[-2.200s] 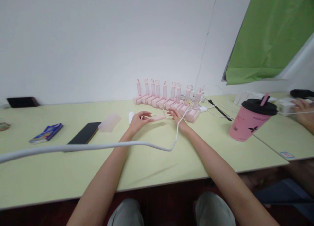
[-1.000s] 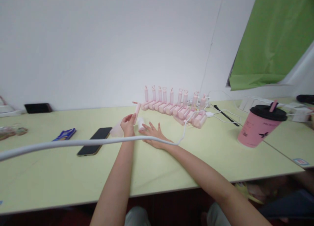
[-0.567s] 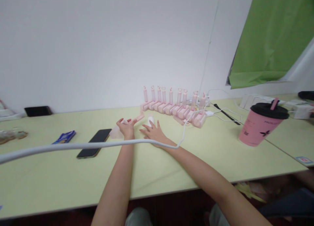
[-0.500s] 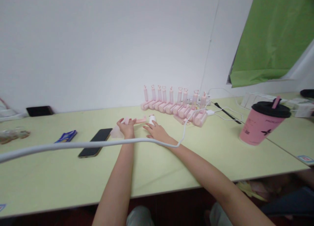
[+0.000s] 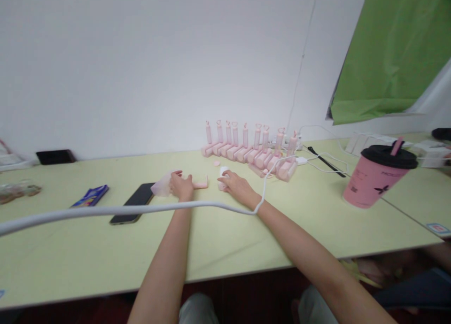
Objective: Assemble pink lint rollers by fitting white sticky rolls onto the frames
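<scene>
My left hand [image 5: 181,185] is closed over a pink L-shaped piece [image 5: 200,185], whose upturned end sticks out to the right. A translucent pale pink sheet-like piece [image 5: 161,187] shows at the left of that hand; whether it is also held I cannot tell. My right hand [image 5: 239,188] has its fingers closed round a small white cylinder [image 5: 223,171] on the table. Just behind the cylinder lies a small flat pink disc [image 5: 216,163]. Several pink cylindrical bodies [image 5: 243,153] lie in a row near the wall, with slim upright pink tubes [image 5: 245,135] with loops behind them.
A dark phone [image 5: 139,197] and a blue packet [image 5: 90,196] lie on the left of the table [image 5: 246,244]. A pink lidded cup [image 5: 369,183] stands on the right. A white cable [image 5: 141,209] crosses the view before my forearms. A black strap [image 5: 326,161] lies behind.
My right hand has moved slightly right and closed round the white cylinder. The pink disc now shows apart from it on the table. My left hand has shifted slightly, the L-shaped piece lower.
</scene>
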### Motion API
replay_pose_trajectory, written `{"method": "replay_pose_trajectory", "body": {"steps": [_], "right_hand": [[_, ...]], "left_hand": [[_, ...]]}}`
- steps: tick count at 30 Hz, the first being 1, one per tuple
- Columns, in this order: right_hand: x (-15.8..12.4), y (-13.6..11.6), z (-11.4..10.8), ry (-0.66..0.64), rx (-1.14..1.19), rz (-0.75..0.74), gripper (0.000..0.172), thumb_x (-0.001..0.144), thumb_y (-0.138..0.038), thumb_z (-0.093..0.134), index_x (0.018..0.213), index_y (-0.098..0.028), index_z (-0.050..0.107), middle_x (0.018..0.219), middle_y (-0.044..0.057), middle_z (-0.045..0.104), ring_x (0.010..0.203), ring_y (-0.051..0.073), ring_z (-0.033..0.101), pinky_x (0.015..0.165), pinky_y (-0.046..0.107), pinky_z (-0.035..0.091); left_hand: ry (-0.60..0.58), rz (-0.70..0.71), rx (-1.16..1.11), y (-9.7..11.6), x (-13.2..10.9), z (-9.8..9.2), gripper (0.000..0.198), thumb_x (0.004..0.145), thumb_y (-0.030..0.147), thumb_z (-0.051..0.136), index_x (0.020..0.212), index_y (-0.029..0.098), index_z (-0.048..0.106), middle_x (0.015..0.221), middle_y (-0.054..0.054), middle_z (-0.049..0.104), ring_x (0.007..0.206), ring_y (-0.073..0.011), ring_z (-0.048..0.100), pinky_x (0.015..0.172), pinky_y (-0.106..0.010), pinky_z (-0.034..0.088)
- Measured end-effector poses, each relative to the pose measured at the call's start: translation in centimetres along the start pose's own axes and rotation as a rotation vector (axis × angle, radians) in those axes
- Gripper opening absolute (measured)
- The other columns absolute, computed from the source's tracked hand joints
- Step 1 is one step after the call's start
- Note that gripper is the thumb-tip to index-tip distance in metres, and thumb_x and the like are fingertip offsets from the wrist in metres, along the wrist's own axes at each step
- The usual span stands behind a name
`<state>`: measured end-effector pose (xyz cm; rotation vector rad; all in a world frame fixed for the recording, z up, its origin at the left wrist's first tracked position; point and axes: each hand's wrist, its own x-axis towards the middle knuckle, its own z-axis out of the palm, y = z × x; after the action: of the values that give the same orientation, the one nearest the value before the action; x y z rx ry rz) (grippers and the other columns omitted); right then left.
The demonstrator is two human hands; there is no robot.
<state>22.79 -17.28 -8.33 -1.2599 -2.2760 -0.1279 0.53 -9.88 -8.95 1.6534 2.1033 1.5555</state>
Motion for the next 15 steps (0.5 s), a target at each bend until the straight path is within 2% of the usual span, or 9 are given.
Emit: {"method": "replay_pose_trajectory", "body": {"steps": [2, 3, 4, 5, 7, 10, 11, 13, 15], "right_hand": [[-0.1, 0.4, 0.4, 0.029, 0.086, 0.009, 0.037, 0.082, -0.019, 0.055, 0.118, -0.028, 0.050, 0.128, 0.003, 0.044, 0.109, 0.018, 0.049, 0.085, 0.029, 0.045], [0.0, 0.6, 0.6, 0.054, 0.144, 0.014, 0.037, 0.081, -0.017, 0.055, 0.117, -0.027, 0.050, 0.129, 0.004, 0.044, 0.108, 0.018, 0.050, 0.087, 0.029, 0.045], [0.0, 0.8, 0.9, 0.090, 0.213, 0.022, 0.037, 0.080, -0.016, 0.055, 0.116, -0.025, 0.051, 0.127, 0.004, 0.046, 0.107, 0.018, 0.051, 0.088, 0.029, 0.044], [0.2, 0.9, 1.2, 0.140, 0.295, 0.040, 0.037, 0.079, -0.014, 0.055, 0.115, -0.024, 0.051, 0.125, 0.005, 0.048, 0.107, 0.017, 0.052, 0.089, 0.029, 0.044], [0.7, 1.1, 1.8, 0.281, 0.477, 0.112, 0.035, 0.078, -0.014, 0.053, 0.113, -0.021, 0.052, 0.118, 0.006, 0.051, 0.105, 0.016, 0.052, 0.087, 0.028, 0.046], [1.5, 0.9, 2.2, 0.501, 0.702, 0.228, 0.035, 0.077, -0.015, 0.050, 0.112, -0.019, 0.053, 0.119, 0.007, 0.051, 0.107, 0.017, 0.051, 0.079, 0.026, 0.050], [1.6, 0.6, 2.1, 0.543, 0.749, 0.228, 0.037, 0.077, -0.014, 0.048, 0.113, -0.019, 0.053, 0.122, 0.008, 0.049, 0.110, 0.017, 0.050, 0.080, 0.026, 0.050], [1.7, -0.1, 1.6, 0.552, 0.792, 0.156, 0.044, 0.077, -0.012, 0.045, 0.119, -0.021, 0.050, 0.130, 0.007, 0.045, 0.117, 0.016, 0.046, 0.086, 0.027, 0.048], [1.5, -0.8, 1.1, 0.497, 0.777, 0.061, 0.053, 0.076, -0.009, 0.042, 0.127, -0.024, 0.044, 0.134, 0.004, 0.042, 0.120, 0.016, 0.043, 0.094, 0.029, 0.044]], "left_hand": [[0.110, 0.027, 0.153, 1.4, -1.0, -0.5, 0.037, 0.070, 0.028, 0.059, 0.104, 0.014, 0.051, 0.111, -0.019, 0.053, 0.115, -0.0365, 0.042, 0.093, -0.061, 0.026], [0.143, 0.099, 0.166, 2.2, -1.5, -0.6, 0.035, 0.072, 0.028, 0.058, 0.104, 0.015, 0.053, 0.116, -0.019, 0.050, 0.119, -0.0354, 0.038, 0.098, -0.060, 0.020], [0.119, 0.190, 0.139, 3.0, -1.9, -0.6, 0.033, 0.074, 0.029, 0.056, 0.104, 0.016, 0.054, 0.120, -0.017, 0.049, 0.121, -0.0337, 0.035, 0.101, -0.057, 0.018], [0.053, 0.277, 0.077, 3.8, -2.3, -0.6, 0.032, 0.076, 0.031, 0.054, 0.105, 0.016, 0.054, 0.121, -0.016, 0.048, 0.121, -0.0315, 0.036, 0.102, -0.054, 0.020], [-0.178, 0.370, -0.118, 5.2, -3.1, -0.2, 0.037, 0.080, 0.037, 0.050, 0.111, 0.016, 0.052, 0.120, -0.014, 0.051, 0.116, -0.0278, 0.043, 0.099, -0.048, 0.030], [-0.612, 0.281, -0.451, 6.9, -4.4, 0.7, 0.053, 0.080, 0.044, 0.051, 0.126, 0.019, 0.042, 0.114, -0.012, 0.056, 0.103, -0.0249, 0.053, 0.087, -0.042, 0.043], [-0.711, 0.226, -0.547, 7.3, -4.8, 1.0, 0.058, 0.079, 0.045, 0.053, 0.129, 0.021, 0.039, 0.114, -0.012, 0.057, 0.101, -0.0245, 0.055, 0.084, -0.040, 0.045], [-0.797, 0.124, -0.714, 7.8, -5.2, 1.4, 0.070, 0.075, 0.045, 0.059, 0.135, 0.024, 0.029, 0.115, -0.012, 0.057, 0.096, -0.0229, 0.058, 0.079, -0.037, 0.048], [-0.801, 0.036, -0.842, 7.9, -5.0, 1.4, 0.079, 0.072, 0.044, 0.062, 0.138, 0.025, 0.022, 0.112, -0.011, 0.058, 0.088, -0.0206, 0.061, 0.073, -0.035, 0.050]]}}
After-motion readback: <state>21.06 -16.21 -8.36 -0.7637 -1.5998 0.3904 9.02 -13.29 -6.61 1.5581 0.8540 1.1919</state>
